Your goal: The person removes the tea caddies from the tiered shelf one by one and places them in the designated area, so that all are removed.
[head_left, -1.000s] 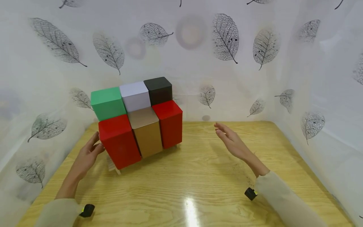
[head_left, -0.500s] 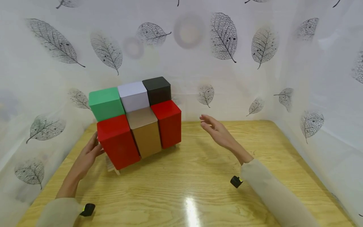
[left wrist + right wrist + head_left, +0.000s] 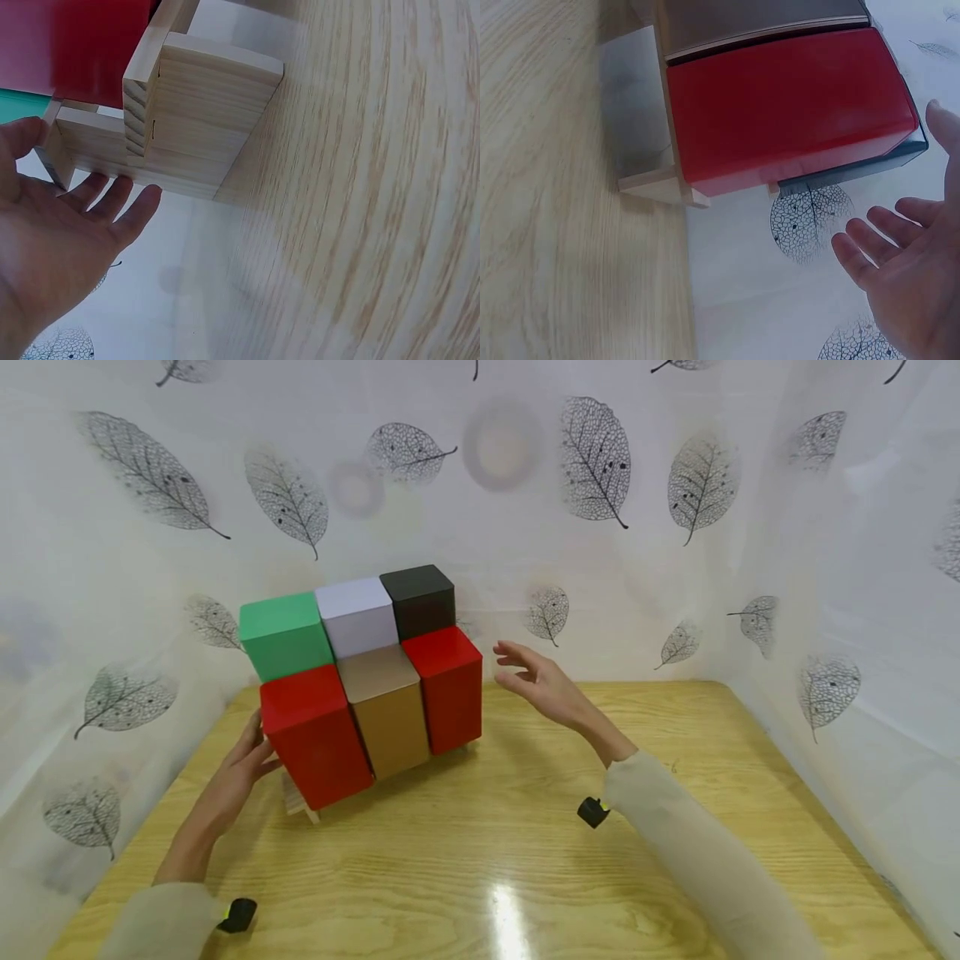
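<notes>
A wooden rack bears six-sided tins in two rows, standing at the left of the table. In front are a red tin, a brown tin and another red tin; behind them sit a green tin, a pale lavender tin and a black tin. My left hand is at the rack's left end, thumb and extended fingers right at the wood in the left wrist view. Beside the right red tin, my right hand hovers with loosely spread fingers, holding nothing.
The wood-grain table carries the rack. A white cloth printed with leaves hangs along the back and both sides. Small black devices are worn at both wrists.
My right hand has moved left and farther back, closer to the right end of the tins. My left hand and the rack stay about where they were.
</notes>
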A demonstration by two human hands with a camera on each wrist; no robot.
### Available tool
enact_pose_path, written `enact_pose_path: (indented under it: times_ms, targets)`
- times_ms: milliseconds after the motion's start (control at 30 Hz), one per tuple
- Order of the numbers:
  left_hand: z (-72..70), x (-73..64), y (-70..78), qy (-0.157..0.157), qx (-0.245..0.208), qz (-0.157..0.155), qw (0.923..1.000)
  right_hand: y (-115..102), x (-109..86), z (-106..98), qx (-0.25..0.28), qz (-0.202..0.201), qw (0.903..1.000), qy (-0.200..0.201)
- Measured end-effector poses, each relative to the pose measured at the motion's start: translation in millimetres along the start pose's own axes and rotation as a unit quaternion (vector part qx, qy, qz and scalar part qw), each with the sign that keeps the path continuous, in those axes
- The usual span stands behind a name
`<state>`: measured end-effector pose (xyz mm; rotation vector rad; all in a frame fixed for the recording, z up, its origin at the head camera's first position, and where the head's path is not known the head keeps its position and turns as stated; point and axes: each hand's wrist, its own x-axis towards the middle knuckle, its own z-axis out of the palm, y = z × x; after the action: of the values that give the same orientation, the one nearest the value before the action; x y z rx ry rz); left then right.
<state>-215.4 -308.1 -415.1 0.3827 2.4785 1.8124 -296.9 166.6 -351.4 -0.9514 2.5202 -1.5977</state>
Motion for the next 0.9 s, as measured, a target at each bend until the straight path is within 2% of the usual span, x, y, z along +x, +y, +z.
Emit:
enact_pose_path:
  times_ms: [667,900]
  targets:
    - [0.8,-1.4,0.1,-0.002,0.005,0.007,1.0000,-13,31.3,15,0.026,0.003,0.9994,-0.021]
    - [0.9,-0.4,-0.8,0.001,0.001,0.007,1.0000,-16,39.6,20,0.032,-0.010,0.9992,-0.020]
